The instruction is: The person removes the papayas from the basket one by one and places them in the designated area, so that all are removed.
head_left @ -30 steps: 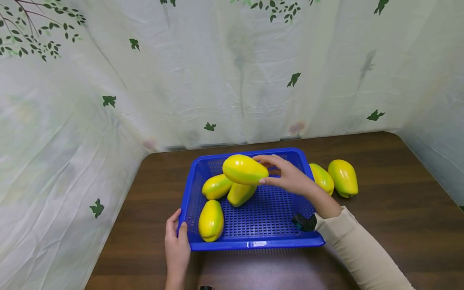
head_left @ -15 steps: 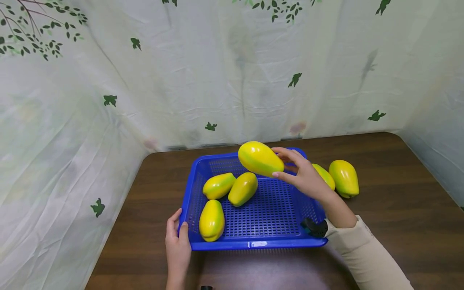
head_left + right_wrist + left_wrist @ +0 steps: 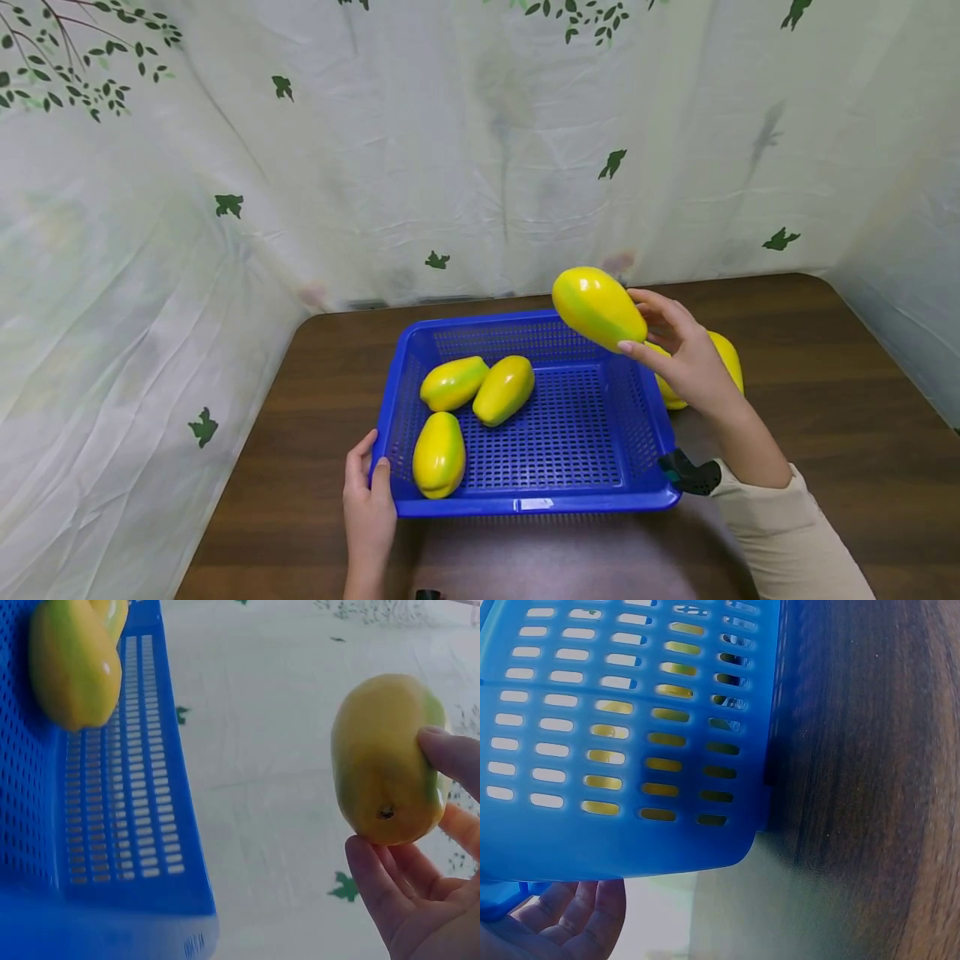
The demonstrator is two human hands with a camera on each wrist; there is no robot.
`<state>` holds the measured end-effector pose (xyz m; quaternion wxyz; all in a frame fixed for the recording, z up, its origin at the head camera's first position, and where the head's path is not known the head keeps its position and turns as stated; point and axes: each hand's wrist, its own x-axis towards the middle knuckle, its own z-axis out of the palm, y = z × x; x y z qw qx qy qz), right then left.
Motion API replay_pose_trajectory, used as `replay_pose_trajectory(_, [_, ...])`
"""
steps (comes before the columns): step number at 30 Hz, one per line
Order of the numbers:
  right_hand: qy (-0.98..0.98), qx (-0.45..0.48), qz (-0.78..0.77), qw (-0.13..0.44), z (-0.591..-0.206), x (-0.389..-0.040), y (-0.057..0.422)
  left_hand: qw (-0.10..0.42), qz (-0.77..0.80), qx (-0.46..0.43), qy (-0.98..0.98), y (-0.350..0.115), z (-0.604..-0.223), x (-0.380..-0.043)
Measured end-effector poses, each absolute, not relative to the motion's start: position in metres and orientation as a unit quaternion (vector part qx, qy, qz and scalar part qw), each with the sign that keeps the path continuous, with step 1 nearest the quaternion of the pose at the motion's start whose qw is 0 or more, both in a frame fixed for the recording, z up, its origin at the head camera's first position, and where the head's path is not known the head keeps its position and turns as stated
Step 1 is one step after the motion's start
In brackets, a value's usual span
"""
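My right hand (image 3: 693, 367) pinches one end of a yellow-green papaya (image 3: 597, 308), held up over the back right corner of a blue plastic basket (image 3: 585, 504). In the right wrist view the thumb lies on one side of this papaya (image 3: 386, 757) and fingertips meet its lower end. My left hand (image 3: 367, 508) grips the basket's left rim near the front corner, thumb on the rim. Three papayas lie inside at the left: one at the front (image 3: 438, 456) and a pair (image 3: 504, 392) behind it. The left wrist view shows the basket's slotted outer wall (image 3: 615, 840).
Two more papayas (image 3: 727, 358) rest on the brown wooden table (image 3: 817, 400) right of the basket, partly hidden by my right hand. A pale curtain (image 3: 525, 208) with leaf prints stands behind the table. A black wrist device (image 3: 690, 473) sits by my right cuff.
My right hand has lifted the papaya from above the basket's left-centre and carried it up and right to the back right corner. The left hand keeps its grip.
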<state>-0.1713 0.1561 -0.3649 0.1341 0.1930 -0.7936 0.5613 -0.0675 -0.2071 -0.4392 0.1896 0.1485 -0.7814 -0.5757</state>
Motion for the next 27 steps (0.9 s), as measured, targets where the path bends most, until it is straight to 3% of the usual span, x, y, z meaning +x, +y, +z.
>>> replay_pose_trajectory(17, [-0.803, 0.050, 0.562, 0.190, -0.388, -0.157, 0.210, 0.187, -0.581, 0.148, -0.778, -0.207, -0.439, -0.067])
replay_pose_trajectory(27, [-0.832, -0.091, 0.519, 0.173, -0.411, -0.144, 0.245, 0.184, -0.580, 0.154, -0.778, -0.207, -0.438, -0.067])
